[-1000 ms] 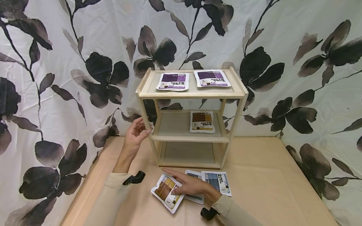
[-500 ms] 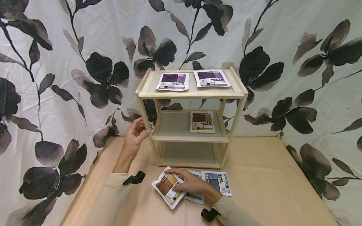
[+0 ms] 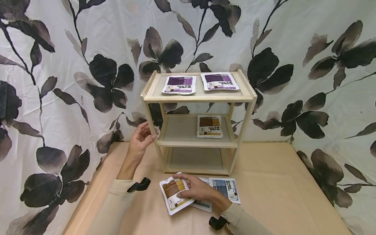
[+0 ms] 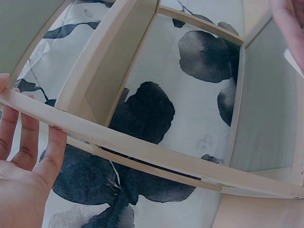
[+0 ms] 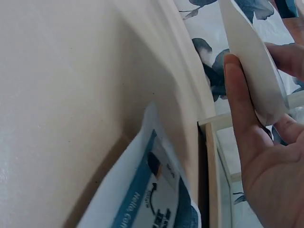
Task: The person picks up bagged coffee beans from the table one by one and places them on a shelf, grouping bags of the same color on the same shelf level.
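In the head view, my right hand (image 3: 195, 189) grips a white pouch with a brown and yellow label (image 3: 175, 194), tilted in front of the shelf. Its pale back (image 5: 259, 71) shows in the right wrist view between thumb and fingers. My left hand (image 3: 141, 140) holds the left front post of a small three-tier wooden shelf (image 3: 196, 144); in the left wrist view the fingers (image 4: 50, 156) pass behind the post. Beneath the right hand lies a blue-labelled pouch (image 3: 202, 205), partly hidden, beside another blue-labelled pouch (image 3: 225, 190) on the table.
Two purple-labelled pouches, one on the left (image 3: 179, 85) and one on the right (image 3: 220, 81), lie on the top tier. A brown-labelled pouch (image 3: 210, 126) lies on the middle tier's right half. Floral cloth (image 3: 117, 42) hangs behind the table (image 3: 270, 182).
My right hand has closed on the brown and yellow pouch, lifted it a little and turned it more upright. The left hand stays at the post.
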`<action>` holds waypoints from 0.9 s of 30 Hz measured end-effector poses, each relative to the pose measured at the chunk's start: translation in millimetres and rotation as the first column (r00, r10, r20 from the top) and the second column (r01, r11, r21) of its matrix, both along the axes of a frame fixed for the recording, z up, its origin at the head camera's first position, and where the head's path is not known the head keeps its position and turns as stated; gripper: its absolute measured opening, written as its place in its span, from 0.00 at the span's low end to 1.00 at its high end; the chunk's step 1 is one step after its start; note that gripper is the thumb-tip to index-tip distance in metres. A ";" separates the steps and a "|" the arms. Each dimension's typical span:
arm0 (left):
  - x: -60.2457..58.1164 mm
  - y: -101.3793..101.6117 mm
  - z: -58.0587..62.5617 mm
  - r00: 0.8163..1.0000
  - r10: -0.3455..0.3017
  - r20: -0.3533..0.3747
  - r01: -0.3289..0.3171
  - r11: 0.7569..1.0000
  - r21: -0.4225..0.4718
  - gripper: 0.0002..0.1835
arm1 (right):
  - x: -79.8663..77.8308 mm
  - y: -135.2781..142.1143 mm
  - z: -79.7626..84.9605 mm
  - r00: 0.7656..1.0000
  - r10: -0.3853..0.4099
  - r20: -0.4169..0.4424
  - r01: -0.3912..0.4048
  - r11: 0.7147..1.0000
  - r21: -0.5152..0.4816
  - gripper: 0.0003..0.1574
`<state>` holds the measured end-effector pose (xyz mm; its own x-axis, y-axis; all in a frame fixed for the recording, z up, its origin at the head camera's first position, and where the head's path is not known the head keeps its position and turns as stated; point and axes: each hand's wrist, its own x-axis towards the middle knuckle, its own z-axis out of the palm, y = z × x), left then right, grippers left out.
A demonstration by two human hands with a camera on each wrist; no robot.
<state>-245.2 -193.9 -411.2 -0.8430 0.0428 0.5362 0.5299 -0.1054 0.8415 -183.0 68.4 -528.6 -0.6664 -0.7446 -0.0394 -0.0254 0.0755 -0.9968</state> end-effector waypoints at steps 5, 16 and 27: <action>-0.2 0.4 0.6 1.000 0.005 0.001 -0.005 1.000 -0.002 0.28 | 0.5 3.2 7.1 0.999 -0.018 0.038 0.018 1.000 -0.006 0.44; 0.4 1.5 0.2 1.000 0.013 -0.018 -0.013 1.000 0.007 0.27 | -1.9 13.0 22.1 0.999 -0.038 -0.022 0.039 0.999 0.030 0.42; -1.8 2.2 -0.1 1.000 -0.008 -0.030 0.008 1.000 0.019 0.26 | -3.3 18.0 36.2 0.999 -0.049 0.020 0.049 0.999 -0.021 0.43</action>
<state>-246.9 -191.7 -411.2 -0.8260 0.0387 0.5623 0.5542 -0.1258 0.8228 -186.3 86.4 -492.4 -0.7013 -0.7119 -0.0367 -0.0031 0.0545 -0.9985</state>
